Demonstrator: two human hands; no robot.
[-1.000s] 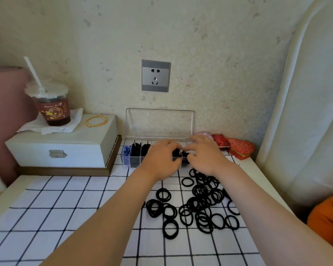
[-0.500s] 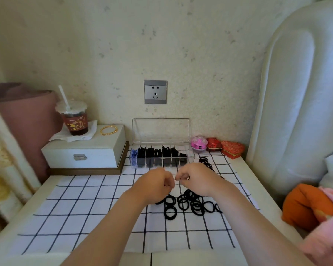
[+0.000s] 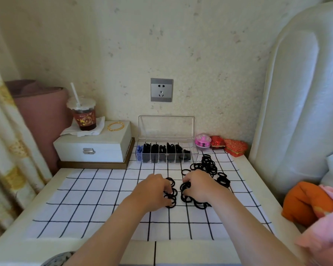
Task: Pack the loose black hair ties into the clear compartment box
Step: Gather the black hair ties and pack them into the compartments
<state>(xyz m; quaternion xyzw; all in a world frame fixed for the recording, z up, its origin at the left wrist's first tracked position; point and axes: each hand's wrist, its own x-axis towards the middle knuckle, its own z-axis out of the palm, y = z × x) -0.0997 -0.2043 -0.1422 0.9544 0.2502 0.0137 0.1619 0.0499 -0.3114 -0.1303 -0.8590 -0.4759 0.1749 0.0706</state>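
Observation:
The clear compartment box (image 3: 193, 153) stands open against the wall, lid up, most compartments packed with black ties and one at the left holding blue ones. Loose black hair ties (image 3: 208, 165) lie in a heap on the checked cloth in front of it. My left hand (image 3: 152, 190) rests palm down on the left edge of the heap, fingertips curled onto several ties (image 3: 171, 196). My right hand (image 3: 199, 186) covers the middle of the heap, fingers bent down into the ties. Whether either hand has lifted a tie is hidden by the fingers.
A white jewellery box (image 3: 93, 147) carries a lidded drink with straw (image 3: 84, 114) and a gold bangle (image 3: 115, 126). Pink and red trinket boxes (image 3: 235, 147) sit right of the clear box. A white headboard and orange and pink cloth (image 3: 308, 200) border the right.
Both hands drew back from the clear box to the heap of loose ties and lowered onto it. The camera pulled back and the view widened.

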